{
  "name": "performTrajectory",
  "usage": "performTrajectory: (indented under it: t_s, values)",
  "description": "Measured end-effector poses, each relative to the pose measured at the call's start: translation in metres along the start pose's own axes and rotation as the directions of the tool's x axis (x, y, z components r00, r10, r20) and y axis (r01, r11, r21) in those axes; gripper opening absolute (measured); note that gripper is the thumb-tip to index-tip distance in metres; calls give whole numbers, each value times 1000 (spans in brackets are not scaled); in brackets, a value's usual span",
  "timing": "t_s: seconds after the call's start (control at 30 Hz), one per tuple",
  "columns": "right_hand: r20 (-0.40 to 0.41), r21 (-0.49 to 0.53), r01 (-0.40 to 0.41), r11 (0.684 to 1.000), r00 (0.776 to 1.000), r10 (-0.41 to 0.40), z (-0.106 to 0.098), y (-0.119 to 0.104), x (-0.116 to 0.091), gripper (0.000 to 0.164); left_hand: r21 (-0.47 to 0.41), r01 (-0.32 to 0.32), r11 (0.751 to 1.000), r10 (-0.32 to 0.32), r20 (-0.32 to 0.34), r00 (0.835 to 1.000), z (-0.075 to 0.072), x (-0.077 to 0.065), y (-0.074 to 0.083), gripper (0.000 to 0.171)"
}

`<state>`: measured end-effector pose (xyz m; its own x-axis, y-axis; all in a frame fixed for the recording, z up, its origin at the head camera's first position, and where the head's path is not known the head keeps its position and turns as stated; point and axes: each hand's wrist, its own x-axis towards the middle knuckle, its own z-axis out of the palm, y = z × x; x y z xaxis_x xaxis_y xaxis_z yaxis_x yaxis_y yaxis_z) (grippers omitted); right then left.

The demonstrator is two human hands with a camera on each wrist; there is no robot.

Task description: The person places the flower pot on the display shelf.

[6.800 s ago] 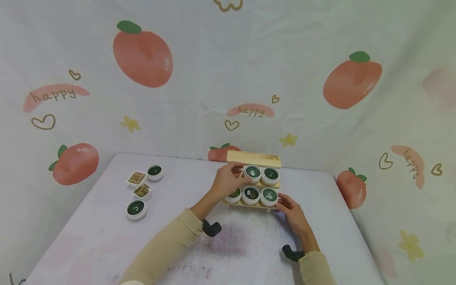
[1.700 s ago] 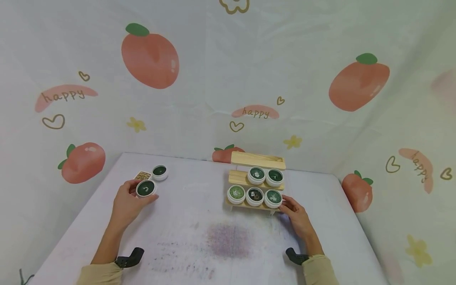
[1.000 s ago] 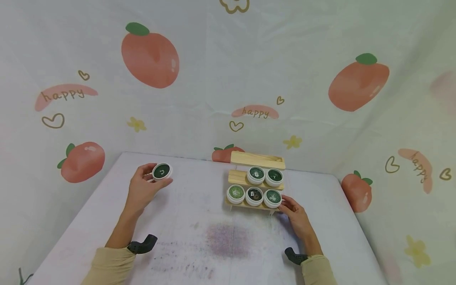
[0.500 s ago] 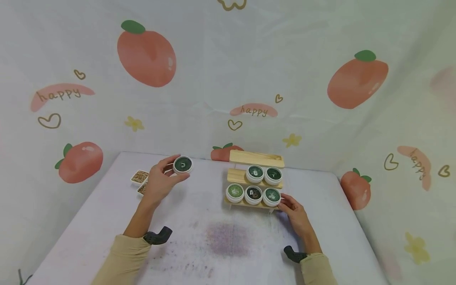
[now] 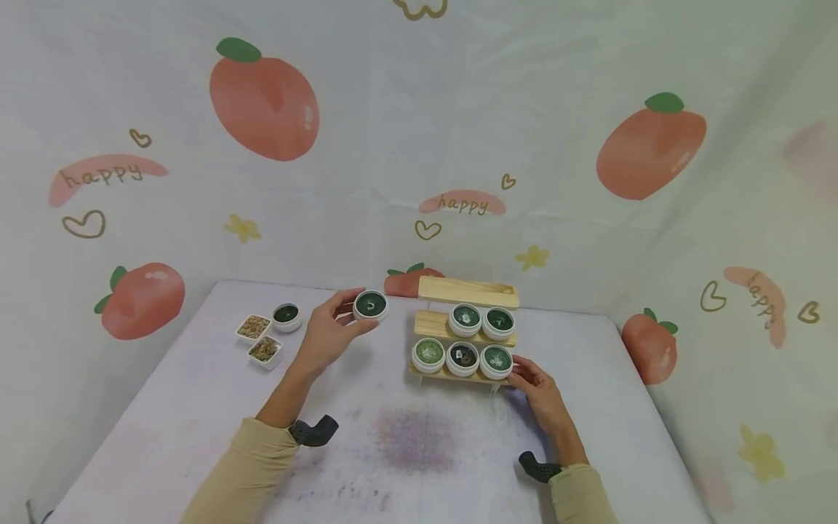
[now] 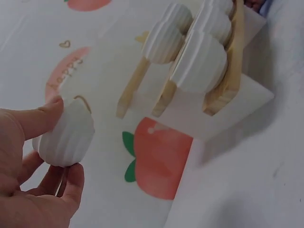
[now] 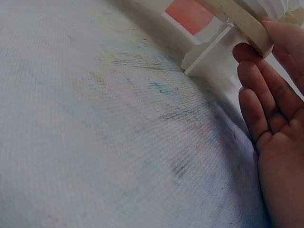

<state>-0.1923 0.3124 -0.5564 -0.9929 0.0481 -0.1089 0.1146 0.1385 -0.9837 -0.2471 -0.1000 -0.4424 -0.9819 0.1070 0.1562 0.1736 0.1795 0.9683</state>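
Observation:
My left hand [image 5: 331, 336] pinches a small white ribbed cup [image 6: 71, 137] with a dark green filling, held upright above the table between thumb and fingers. To its right stands a tiered wooden display stand [image 5: 432, 326] on clear supports. Three such cups fill its lower shelf, a light green one [image 5: 428, 353] at the left end. Two more, including a dark green cup [image 5: 500, 322], sit on the middle shelf, whose left end is bare; the top shelf holds nothing. At the right end of the lower shelf, my right hand [image 7: 280, 114] grips the wooden board [image 7: 247, 31].
Left on the white table [image 5: 196, 437] are another dark green cup [image 5: 286, 316] and two square white dishes, a farther dish [image 5: 253, 327] and a nearer dish [image 5: 265, 351], with brownish bits in them. A printed cloth [image 5: 366, 145] hangs behind.
My left hand has left the stand, picked up the nearest cup at the table's left and carried it right, towards the stand. My right hand has stayed at the lower shelf's end.

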Motion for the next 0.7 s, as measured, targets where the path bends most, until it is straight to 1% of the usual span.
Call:
performTrajectory:
  t_s: [0.13, 0.23, 0.37, 0.53, 0.63, 0.7]
  values:
    - [0, 4, 8, 1000, 1000, -8, 0, 0, 0, 49, 19, 2, 1000, -2, 9, 1000, 12, 5, 1, 65]
    - [-1, -2, 21, 1000, 1000, -21, 0, 0, -1, 48, 2, 13, 1000, -13, 9, 1000, 20, 9, 0, 64]
    - [-2, 9, 20, 1000, 1000, -20, 0, 1, -1, 42, -14, 25, 1000, -24, 37, 999, 29, 13, -3, 63]
    - [-6, 6, 24, 1000, 1000, -24, 1, -1, -2, 41, -20, -3, 1000, 4, 70, 998, 40, 18, -5, 62]
    - [-15, 2, 18, 1000, 1000, -18, 2, -2, -2, 43, -20, -21, 1000, 22, 78, 997, 48, 21, -6, 60]
    - [-15, 0, 14, 1000, 1000, -14, 2, -2, -2, 44, -9, -23, 1000, 23, 76, 997, 54, 23, -8, 58]
